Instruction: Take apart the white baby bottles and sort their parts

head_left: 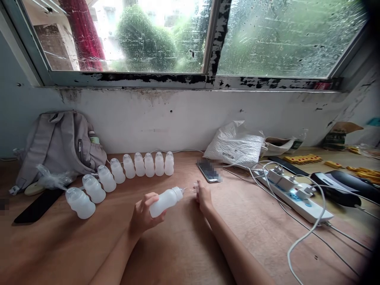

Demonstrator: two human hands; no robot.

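Rain-streaked window above a stained white wall; below it a bare plywood table [184,245], cluttered at both ends

Left hand [144,215]: fingers wrapped and clamped around the body of a white squeeze bottle [166,201], held just above the table near its middle, tipped on its side with the nozzle aimed right. Right hand [203,196]: fingertips pinched together on a small clear cap [195,186], just beside the nozzle tip but not yet on it; a small gap shows between them

Judged step: capping, with cap and nozzle being lined up. The next move would call for bringing the cap squarely over the tip and pressing or twisting it home, the left grip firm enough to hold but not squeeze the soft body

Outward from the hands: a curved row of capped bottles [118,176] standing and leaning to the left, well apart from the held one. Behind them a grey backpack [59,146] against the wall. A phone [209,171] lies just beyond the right hand. Farther right, a white plastic bag [234,144], a power strip [297,196] with chargers and trailing white cables, and yellow pieces [303,159]
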